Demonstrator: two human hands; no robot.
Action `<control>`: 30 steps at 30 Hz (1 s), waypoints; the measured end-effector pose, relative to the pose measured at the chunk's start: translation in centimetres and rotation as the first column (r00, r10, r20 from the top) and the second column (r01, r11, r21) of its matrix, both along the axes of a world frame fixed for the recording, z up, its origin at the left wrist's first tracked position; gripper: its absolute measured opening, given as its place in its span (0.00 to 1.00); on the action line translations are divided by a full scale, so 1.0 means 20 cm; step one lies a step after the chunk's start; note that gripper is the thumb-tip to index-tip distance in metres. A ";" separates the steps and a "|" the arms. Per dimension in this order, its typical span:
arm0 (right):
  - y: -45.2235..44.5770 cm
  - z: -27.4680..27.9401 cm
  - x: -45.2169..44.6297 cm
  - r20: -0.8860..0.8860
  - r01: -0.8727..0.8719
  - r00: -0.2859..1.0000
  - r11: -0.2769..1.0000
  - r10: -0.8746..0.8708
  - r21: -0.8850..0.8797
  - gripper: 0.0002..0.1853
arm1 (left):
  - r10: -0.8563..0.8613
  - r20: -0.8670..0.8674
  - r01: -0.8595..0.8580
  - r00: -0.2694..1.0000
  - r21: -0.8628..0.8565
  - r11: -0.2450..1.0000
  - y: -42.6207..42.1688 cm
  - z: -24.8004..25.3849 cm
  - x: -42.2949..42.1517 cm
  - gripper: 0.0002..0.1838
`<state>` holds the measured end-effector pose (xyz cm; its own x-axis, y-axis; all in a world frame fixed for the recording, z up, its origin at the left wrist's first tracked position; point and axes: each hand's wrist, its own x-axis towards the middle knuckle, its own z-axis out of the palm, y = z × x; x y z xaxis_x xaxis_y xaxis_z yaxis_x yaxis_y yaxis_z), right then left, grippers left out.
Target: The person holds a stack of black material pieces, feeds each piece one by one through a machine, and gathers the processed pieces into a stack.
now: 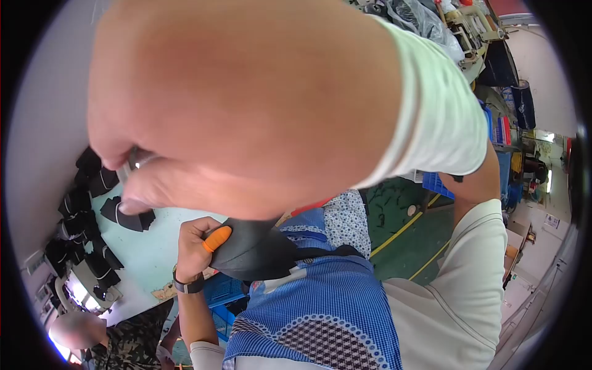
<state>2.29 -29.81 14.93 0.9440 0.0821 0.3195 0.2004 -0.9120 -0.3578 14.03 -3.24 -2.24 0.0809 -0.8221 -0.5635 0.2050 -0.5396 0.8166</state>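
Black cloth (256,251): in front of the blue apron (320,290), near the table (142,259); its long axis runs sideways from the left hand (192,251), the notched end pointing right and slightly down; part of its upper side is hidden.
Left hand: pinches the cloth's left end, the thumb in an orange finger cover (217,238) on top, probably for grip and to keep it steady.
Right hand (246,117): close to the camera, thumb and finger pinching a small shiny thing (131,165), likely for fine control; what it is, I cannot tell.
Table: bears more dark pieces (126,214).
Beyond: a person in camouflage (132,336).
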 end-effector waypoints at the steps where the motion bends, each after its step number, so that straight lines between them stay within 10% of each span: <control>1: 0.00 0.01 0.01 -0.092 0.016 0.996 0.999 -0.019 -0.032 0.11 | 0.000 0.016 0.000 1.000 -0.022 1.000 0.00 0.01 0.01 0.08; 13: 0.09 -0.10 -0.29 -0.132 0.073 0.989 0.994 -0.062 0.076 0.09 | -0.099 0.146 0.094 0.984 0.042 0.995 -0.13 0.04 0.17 0.10; 21: 0.02 -0.59 -0.37 0.031 0.442 0.845 0.728 -0.535 0.524 0.08 | -0.164 0.072 0.162 0.984 0.030 0.986 -0.27 0.04 0.29 0.11; 28: 0.17 -0.82 -0.39 -0.372 0.412 0.879 0.868 -0.298 0.279 0.06 | 0.036 0.146 0.017 0.989 -0.343 0.939 -0.01 -0.42 0.35 0.27; 30: 0.07 -0.71 -0.51 -0.176 0.481 0.873 0.862 -0.455 0.159 0.06 | 0.015 0.200 0.044 0.980 -0.285 0.958 -0.05 -0.33 0.38 0.27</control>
